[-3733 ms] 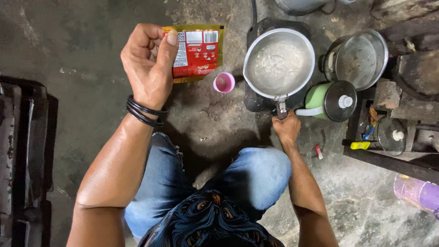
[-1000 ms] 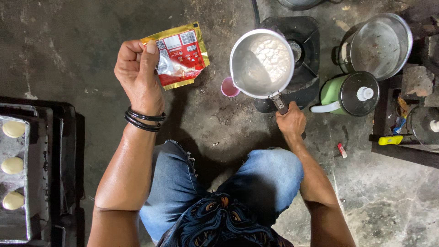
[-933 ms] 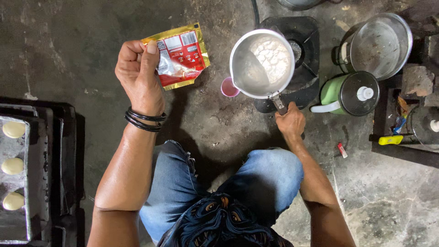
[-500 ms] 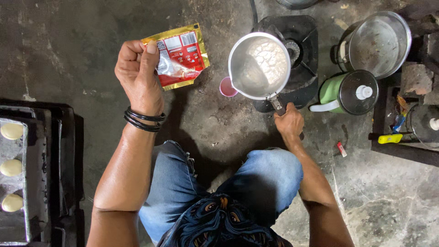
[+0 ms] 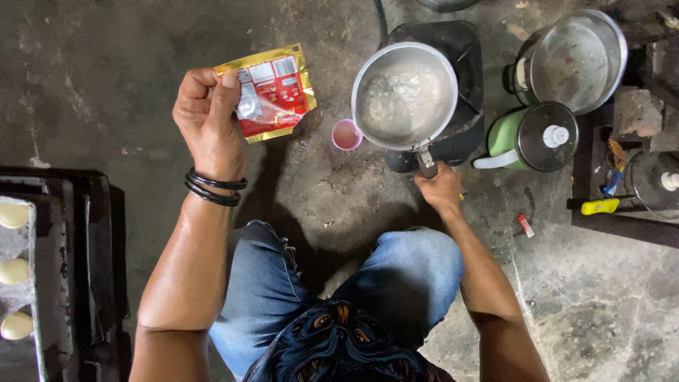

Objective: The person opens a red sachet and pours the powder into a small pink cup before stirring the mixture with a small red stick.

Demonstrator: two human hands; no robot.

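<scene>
From above, the person squats on a rough concrete floor [image 5: 106,85], knees in blue jeans pointing toward the cookware. The left hand [image 5: 209,124] is raised over the floor's bare stretch, its thumb and fingers pinched shut on the top edge of a red and gold foil sachet [image 5: 272,93], which hangs flat and open to view, clear of the ground; black bands circle that wrist. The right hand [image 5: 440,189] is closed around the short handle of an aluminium saucepan [image 5: 404,95], which sits over a black stove [image 5: 463,53] toward the far edge of the floor; the pan holds a whitish, lumpy liquid. Just beside the pan, on the left hand's side, a small pink cup [image 5: 346,134] stands upright on the concrete, touching or nearly touching the stove's corner; I cannot tell which. Beyond the stove on the right hand's side, a green jug with a dark lid [image 5: 534,138] stands on the floor, and behind it a larger steel pot [image 5: 576,60] stands open. A small red lighter [image 5: 525,225] lies on the floor near the jug, and a yellow-handled tool [image 5: 600,206] rests on a dark low shelf at the right edge. At the left edge, a dark tray [image 5: 53,283] carries pale dough rounds [image 5: 14,271] in a row.
</scene>
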